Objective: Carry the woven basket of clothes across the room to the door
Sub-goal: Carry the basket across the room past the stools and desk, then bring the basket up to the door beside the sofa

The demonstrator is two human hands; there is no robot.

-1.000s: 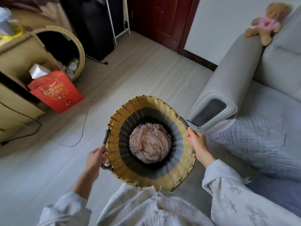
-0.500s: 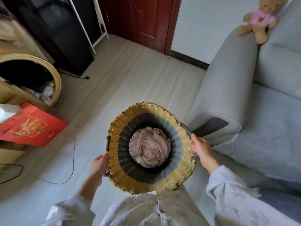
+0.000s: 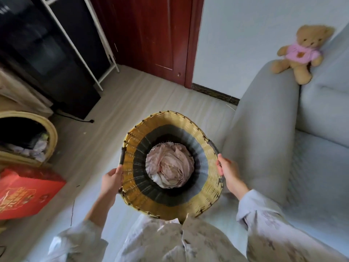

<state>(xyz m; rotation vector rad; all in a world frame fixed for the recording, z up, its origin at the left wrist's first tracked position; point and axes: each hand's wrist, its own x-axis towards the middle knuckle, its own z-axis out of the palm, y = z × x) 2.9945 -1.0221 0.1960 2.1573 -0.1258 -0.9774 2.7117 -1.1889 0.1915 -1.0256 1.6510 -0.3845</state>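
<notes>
Woven basket (image 3: 171,193) held at waist height in front of the person, its mouth facing up, with a bundle of pinkish clothes (image 3: 170,168) lying at the bottom. The left hand (image 3: 111,179) is closed around the dark handle on the left rim; the right hand (image 3: 227,172) is closed around the matching handle on the right rim. Compared with a second ago, the red-brown door (image 3: 151,35) fills more of the view and sits more directly ahead, while the red box (image 3: 24,191) and the round-mouthed bin (image 3: 28,140) have slid toward the left edge. The grey sofa (image 3: 264,129) passes close on the right. By this reading the carry is well advanced, with open floor (image 3: 151,99) left before the door.
</notes>
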